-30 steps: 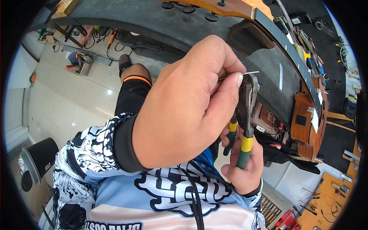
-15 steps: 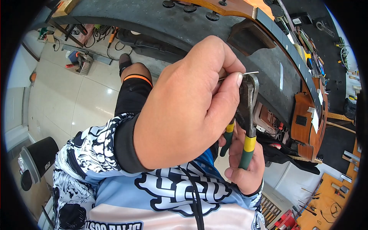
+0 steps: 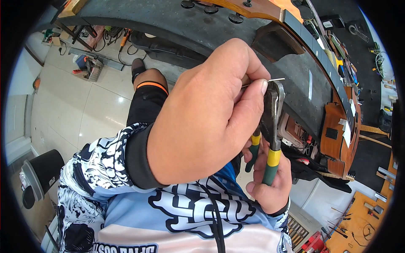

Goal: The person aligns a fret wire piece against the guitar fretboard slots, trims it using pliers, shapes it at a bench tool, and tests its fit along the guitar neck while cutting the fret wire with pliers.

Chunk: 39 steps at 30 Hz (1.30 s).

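Observation:
My left hand [image 3: 206, 114] is large in the middle of the view, its thumb and forefinger pinching a short, thin metal wire [image 3: 277, 79]. One end of the wire sticks out to the right past the thumb tip. Just below it is the metal head of a pair of pliers [image 3: 274, 164] with green and yellow handles, spread apart. My right hand [image 3: 272, 187] is wrapped around these handles, lower right. The left fingers partly hide the jaws, so I cannot tell whether they touch the wire.
A guitar neck with its headstock [image 3: 263, 12] and tuners arcs over the dark workbench [image 3: 168, 29]. The brown guitar body [image 3: 337, 139] is at right. Tools lie along the far side and on an orange board [image 3: 358, 219]. A black bin [image 3: 46, 168] stands at left on the tiled floor.
Almost nothing differs. Both hands, the wire and the pliers hold nearly the same position, with only a very slight shift of the view.

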Motion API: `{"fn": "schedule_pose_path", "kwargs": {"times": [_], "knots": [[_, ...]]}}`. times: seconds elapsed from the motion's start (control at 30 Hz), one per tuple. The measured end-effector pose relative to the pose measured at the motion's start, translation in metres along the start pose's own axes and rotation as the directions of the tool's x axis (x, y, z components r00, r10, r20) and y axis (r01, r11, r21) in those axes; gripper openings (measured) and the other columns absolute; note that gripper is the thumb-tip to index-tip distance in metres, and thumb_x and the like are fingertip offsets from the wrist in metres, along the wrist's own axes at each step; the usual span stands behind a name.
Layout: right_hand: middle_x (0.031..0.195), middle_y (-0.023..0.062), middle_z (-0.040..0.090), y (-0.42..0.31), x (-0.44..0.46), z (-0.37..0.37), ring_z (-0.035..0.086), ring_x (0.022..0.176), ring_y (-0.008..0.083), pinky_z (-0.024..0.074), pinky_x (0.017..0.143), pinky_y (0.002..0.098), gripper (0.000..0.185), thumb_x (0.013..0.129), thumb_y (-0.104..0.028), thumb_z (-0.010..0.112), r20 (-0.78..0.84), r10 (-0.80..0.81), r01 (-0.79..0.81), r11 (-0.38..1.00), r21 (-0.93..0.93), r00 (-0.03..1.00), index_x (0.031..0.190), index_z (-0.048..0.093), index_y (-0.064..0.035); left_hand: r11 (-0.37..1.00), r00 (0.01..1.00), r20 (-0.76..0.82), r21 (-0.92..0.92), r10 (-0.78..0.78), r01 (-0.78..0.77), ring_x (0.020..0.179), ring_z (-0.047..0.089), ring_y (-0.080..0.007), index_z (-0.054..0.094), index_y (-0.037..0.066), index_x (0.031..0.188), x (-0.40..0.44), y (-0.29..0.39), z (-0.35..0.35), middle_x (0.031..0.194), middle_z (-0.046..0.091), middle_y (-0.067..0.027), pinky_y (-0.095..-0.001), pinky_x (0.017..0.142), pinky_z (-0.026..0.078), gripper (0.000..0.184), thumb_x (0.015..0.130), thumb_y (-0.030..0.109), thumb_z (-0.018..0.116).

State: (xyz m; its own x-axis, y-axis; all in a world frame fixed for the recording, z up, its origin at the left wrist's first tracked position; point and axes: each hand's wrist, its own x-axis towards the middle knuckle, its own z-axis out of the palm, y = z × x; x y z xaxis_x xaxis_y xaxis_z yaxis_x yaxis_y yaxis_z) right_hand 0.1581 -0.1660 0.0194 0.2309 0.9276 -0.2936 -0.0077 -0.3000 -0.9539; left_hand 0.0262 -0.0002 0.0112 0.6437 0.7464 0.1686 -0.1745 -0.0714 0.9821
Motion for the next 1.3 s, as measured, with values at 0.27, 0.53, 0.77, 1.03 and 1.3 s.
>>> {"fn": "schedule_pose_path", "kwargs": {"times": [0.27,0.53,0.77,1.03,1.3], "knots": [[0.135,0.0175,0.041,-0.003,0.002,0.011,0.044,0.116,0.0195,0.0325,0.099,0.0312,0.088,0.054,0.000,0.058,-0.101,0.034,-0.026,0.996,0.080,0.994,0.139,0.039,0.0093,1.000,1.000,0.010,0.008,0.024,-0.024,0.071,0.044,0.0022,0.050,-0.001,0.108,0.000,-0.003,0.001,0.088,0.057,0.0004,-0.0148,0.060,0.035,0.009,0.099,0.000,0.049],[0.156,0.0247,0.026,-0.003,-0.001,0.002,0.034,0.139,0.0222,0.0247,0.111,0.0321,0.088,0.059,0.005,0.054,-0.025,0.056,-0.054,0.996,0.078,0.998,0.143,0.032,0.0145,0.998,0.998,-0.008,-0.007,0.059,-0.059,0.070,0.042,0.0023,0.050,0.000,0.109,-0.001,-0.008,0.003,0.088,0.055,0.0007,-0.0149,0.059,0.034,0.010,0.099,-0.001,0.048],[0.115,0.0119,0.055,0.004,-0.002,0.012,0.045,0.093,0.0155,0.0377,0.086,0.0291,0.075,0.051,-0.001,0.063,-0.212,0.046,-0.021,0.993,0.116,0.976,0.126,0.052,0.0021,0.998,0.999,0.001,-0.043,0.037,-0.037,0.069,0.041,0.0024,0.049,0.000,0.110,-0.002,-0.007,0.003,0.088,0.054,0.0011,-0.0150,0.058,0.033,0.011,0.099,-0.002,0.047],[0.085,0.0018,0.058,-0.001,0.006,0.019,0.050,0.077,0.0047,0.0406,0.079,0.0180,0.077,0.066,0.010,0.051,-0.237,0.010,-0.060,0.977,-0.204,0.972,0.142,0.042,0.0078,1.000,0.995,-0.100,0.031,0.005,-0.002,0.075,0.046,0.0002,0.051,0.000,0.110,-0.003,-0.014,0.002,0.090,0.058,-0.0001,-0.0162,0.064,0.037,0.011,0.099,0.004,0.051],[0.094,0.0090,0.053,0.009,0.001,0.017,0.043,0.068,0.0066,0.0366,0.060,0.0195,0.060,0.059,0.015,0.047,-0.238,0.125,-0.099,0.988,0.121,0.963,0.116,0.058,0.0024,0.975,0.991,-0.090,-0.210,-0.096,0.075,0.075,0.047,-0.0010,0.054,-0.001,0.111,-0.001,-0.002,-0.001,0.087,0.058,0.0006,-0.0174,0.066,0.038,0.015,0.099,0.009,0.054]]}}
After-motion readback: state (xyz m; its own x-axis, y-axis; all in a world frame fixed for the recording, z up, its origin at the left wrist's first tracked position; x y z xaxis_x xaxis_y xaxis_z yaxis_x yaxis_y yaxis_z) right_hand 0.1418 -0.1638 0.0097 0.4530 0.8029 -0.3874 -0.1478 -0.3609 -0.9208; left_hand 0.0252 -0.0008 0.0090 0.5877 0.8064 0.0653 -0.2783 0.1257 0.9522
